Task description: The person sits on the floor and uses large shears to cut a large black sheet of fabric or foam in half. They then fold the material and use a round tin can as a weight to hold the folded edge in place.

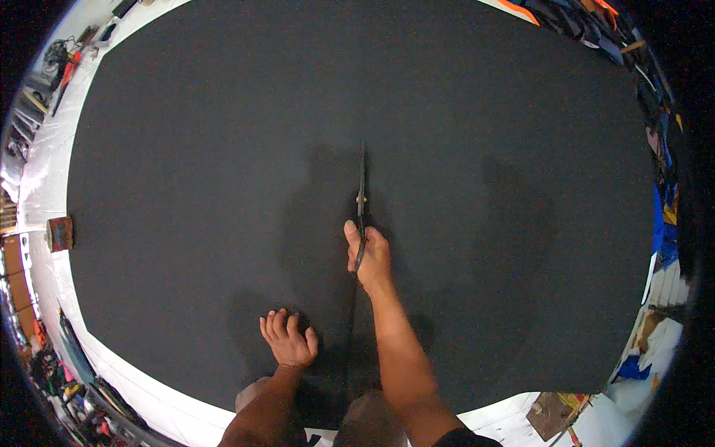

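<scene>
A wide sheet of black fabric (186, 186) spreads out under both hands. Near the middle, my right hand (371, 253) grips a pair of scissors (362, 175) by the handles, their blades pointing away from me. Behind the scissors a dark straight line, which looks like a cut, runs through the fabric toward my knees. To the left and nearer, my left hand (289, 339) rests on the fabric with fingers spread and holds nothing. Whether the blades are apart is hard to see from above.
White surface (149, 372) shows around the fabric's edge. A small reddish-brown block (59, 233) sits at the left edge. Along the right lie piles of dark, blue and orange material (659, 149). A brown board (551, 416) is at the lower right, and assorted clutter (63, 387) at the lower left.
</scene>
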Tool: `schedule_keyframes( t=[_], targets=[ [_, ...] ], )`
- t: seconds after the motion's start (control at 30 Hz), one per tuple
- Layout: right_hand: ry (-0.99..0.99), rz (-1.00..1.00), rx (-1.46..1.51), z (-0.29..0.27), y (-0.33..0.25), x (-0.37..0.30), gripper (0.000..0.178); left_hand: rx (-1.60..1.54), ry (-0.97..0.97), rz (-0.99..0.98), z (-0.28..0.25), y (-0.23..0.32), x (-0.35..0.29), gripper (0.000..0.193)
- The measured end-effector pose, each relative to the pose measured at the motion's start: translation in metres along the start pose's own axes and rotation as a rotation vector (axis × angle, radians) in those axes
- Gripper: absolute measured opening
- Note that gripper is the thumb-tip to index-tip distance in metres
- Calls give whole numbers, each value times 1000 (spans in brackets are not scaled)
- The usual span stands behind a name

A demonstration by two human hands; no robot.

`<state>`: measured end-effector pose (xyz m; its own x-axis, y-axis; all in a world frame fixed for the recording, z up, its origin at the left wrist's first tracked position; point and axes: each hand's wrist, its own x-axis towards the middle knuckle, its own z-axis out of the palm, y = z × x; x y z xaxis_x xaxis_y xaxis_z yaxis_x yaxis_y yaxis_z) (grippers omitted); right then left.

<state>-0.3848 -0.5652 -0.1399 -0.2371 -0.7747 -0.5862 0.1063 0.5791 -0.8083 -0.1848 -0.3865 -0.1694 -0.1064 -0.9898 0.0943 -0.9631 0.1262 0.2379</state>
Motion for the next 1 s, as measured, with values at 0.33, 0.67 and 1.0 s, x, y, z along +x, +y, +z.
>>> schedule_keyframes(
  t=[0.33, 0.67, 1.0],
  targets=[
    [-26, -13, 39, 5, -30, 43, 48, -11, 11, -35, 2, -2, 2, 43],
    [49, -83, -27, 14, -40, 72, 49, -36, -2, -40, 4, -5, -1, 43],
    [57, -115, -4, 20, -63, 99, 51, -37, 10, -39, 3, -2, -2, 43]
  ],
)
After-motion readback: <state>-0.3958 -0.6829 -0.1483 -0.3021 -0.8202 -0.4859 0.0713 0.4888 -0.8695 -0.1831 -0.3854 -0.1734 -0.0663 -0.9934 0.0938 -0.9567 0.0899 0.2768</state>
